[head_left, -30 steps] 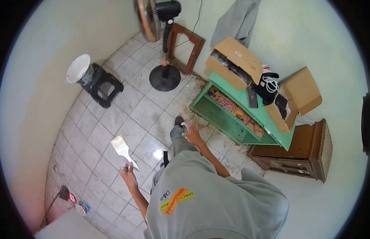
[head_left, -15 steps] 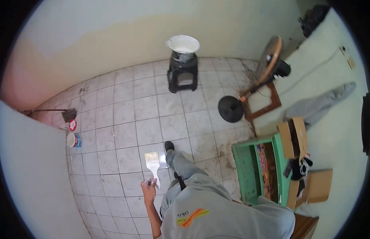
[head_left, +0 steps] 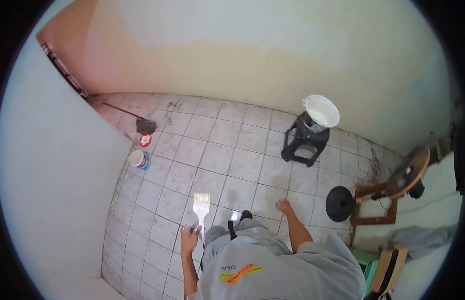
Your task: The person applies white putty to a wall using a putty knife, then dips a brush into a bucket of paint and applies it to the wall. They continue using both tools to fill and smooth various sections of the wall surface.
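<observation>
My left hand is closed round the handle of a wide flat brush, held upright with its pale bristles pointing away from me over the tiles. On the right, my right hand hangs over the floor; its fingers are small in view, and whether they are curled or apart is unclear. Beyond it a white bucket with whitish contents stands on a black stool near the far wall.
A small paint tub and a red-and-white lid lie by the left wall, near a long-handled scraper or broom. To the right are a standing fan, a wooden frame, a green cabinet and a cardboard box.
The view has turned left, so the stool, bucket and fan appear farther right and lower. My right hand has come into view. The brush is still in my left hand.
</observation>
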`<action>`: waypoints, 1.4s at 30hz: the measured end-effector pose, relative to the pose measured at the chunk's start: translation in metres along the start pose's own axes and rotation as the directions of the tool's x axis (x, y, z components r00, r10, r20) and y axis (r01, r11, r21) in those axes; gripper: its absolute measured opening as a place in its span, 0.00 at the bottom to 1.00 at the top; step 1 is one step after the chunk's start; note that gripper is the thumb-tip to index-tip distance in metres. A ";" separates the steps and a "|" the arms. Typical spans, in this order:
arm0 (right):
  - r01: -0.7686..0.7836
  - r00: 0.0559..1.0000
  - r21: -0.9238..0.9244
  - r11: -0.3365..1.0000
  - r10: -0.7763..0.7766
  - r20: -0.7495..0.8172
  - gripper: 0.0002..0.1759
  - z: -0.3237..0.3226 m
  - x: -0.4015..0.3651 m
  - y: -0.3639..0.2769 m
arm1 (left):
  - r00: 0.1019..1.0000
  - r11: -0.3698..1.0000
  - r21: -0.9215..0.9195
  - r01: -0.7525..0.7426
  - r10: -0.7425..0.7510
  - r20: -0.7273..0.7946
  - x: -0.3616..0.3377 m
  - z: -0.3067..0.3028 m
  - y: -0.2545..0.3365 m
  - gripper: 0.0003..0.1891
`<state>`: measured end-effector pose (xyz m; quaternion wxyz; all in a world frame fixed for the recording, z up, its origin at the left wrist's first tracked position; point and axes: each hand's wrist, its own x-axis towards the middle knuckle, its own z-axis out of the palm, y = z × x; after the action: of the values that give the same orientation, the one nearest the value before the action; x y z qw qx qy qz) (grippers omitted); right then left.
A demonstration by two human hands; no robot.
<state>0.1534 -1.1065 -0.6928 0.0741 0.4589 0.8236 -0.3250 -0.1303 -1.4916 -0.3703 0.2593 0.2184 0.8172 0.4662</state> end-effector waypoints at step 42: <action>-0.503 0.399 0.252 0.827 0.481 -0.781 0.16 -0.411 0.474 -0.100 | 0.987 1.000 -0.003 0.028 -0.027 0.160 0.663 0.185 0.225 0.12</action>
<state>-0.1234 -0.5596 -0.5254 -0.2180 0.7752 0.5922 -0.0280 -0.4993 -0.8692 -0.3994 0.3312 0.2431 0.7953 0.4458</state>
